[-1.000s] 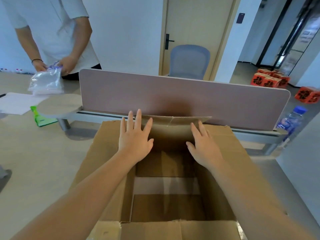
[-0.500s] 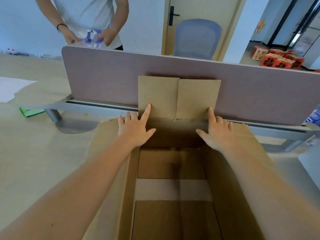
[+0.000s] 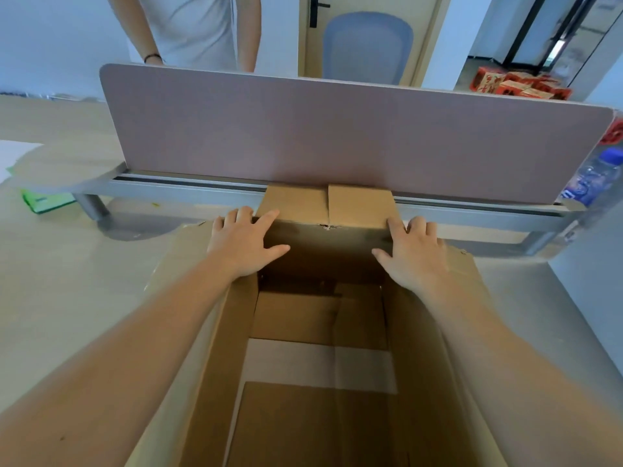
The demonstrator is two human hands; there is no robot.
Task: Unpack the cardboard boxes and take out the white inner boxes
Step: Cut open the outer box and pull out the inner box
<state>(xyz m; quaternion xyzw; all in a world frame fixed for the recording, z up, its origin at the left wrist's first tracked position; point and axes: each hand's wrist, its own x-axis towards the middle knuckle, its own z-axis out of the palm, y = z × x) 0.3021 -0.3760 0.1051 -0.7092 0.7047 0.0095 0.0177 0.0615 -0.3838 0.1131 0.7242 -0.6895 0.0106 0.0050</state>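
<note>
Head view: our left hand (image 3: 244, 244) and right hand (image 3: 416, 252), fingers spread flat, press the far flap (image 3: 325, 205) of the cardboard box (image 3: 222, 348) outward; box looks emptied, so next fetch another

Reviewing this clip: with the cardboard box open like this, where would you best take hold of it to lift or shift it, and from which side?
Probably the two long side walls of the cardboard box, one hand each, from above. The far flap leans toward the divider; the left hand and right hand already rest at those far corners.

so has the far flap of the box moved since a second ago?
Yes. The far flap swung up and outward, now folded back toward the divider panel.
</note>
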